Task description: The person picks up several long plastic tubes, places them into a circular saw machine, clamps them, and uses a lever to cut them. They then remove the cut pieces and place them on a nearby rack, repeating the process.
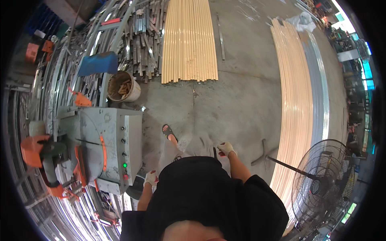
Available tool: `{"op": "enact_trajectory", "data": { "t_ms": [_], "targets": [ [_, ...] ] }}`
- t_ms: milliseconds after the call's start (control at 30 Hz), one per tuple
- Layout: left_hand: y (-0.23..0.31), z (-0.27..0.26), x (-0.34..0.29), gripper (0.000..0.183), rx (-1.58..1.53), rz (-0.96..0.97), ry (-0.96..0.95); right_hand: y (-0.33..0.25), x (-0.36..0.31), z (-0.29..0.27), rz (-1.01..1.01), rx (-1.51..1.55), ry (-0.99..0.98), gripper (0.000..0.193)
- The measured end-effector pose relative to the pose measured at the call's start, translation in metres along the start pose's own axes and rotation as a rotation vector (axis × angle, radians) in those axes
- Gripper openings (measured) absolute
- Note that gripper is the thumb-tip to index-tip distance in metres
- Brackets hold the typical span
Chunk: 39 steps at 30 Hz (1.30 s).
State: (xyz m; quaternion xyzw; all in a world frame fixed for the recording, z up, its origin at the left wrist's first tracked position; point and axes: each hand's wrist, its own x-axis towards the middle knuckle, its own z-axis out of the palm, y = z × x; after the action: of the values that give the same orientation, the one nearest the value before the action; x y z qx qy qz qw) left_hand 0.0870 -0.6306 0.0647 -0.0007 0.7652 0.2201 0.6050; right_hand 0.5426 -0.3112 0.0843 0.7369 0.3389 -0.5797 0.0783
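My left hand (150, 178), in a pale glove with bare fingertips, hangs beside my body, close to the grey machine cabinet (132, 148). Its fingers look loosely apart, and I see nothing in them. In front of my right hip is my right hand (226, 149), gloved the same way, with its fingers curled together. A narrow dark thing (215, 153) shows right beside these fingertips; I cannot make out what it is. One foot in a dark sandal (167, 130) is forward on the concrete floor.
The cabinet bears a saw-like machine with orange guards (34, 150) and a lit green button (125, 165). A bucket of offcuts (130, 90) stands beyond. Long cream profiles (189, 40) lie ahead, more profiles (295, 92) at right. A black fan (321, 180) stands right; metal bars (140, 44) are piled left.
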Motion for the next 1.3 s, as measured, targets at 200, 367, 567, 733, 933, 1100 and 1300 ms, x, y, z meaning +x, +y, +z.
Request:
{"op": "enact_trajectory", "data": {
  "t_ms": [200,367,567,733,933,1100,1300],
  "targets": [
    [0.178,-0.044,0.083,0.019,0.001,0.167,-0.004,-0.041,0.023,-0.02,0.04,0.571,0.11,0.026],
    [0.346,0.01,0.075,0.017,-0.089,0.323,0.077,-0.123,0.107,-0.072,0.086,0.855,0.154,0.029],
    [0.354,0.089,0.095,0.027,0.117,0.192,0.079,-0.21,0.347,-0.138,0.018,1.147,0.02,0.036],
    [0.236,0.106,0.066,0.017,1.457,0.224,-0.426,-0.245,0.626,-0.14,-0.137,1.222,0.066,0.021],
    [0.293,0.229,0.036,0.015,0.634,-0.601,0.191,-0.344,0.817,-0.119,0.321,1.517,0.114,0.032],
    [0.372,0.277,0.057,0.016,0.641,-0.678,0.261,-0.33,0.882,-0.1,0.176,1.723,0.11,0.03],
    [0.419,0.297,0.073,0.018,0.665,-0.689,0.303,-0.323,0.88,-0.098,0.142,1.781,-0.023,0.036]
  ]
}}
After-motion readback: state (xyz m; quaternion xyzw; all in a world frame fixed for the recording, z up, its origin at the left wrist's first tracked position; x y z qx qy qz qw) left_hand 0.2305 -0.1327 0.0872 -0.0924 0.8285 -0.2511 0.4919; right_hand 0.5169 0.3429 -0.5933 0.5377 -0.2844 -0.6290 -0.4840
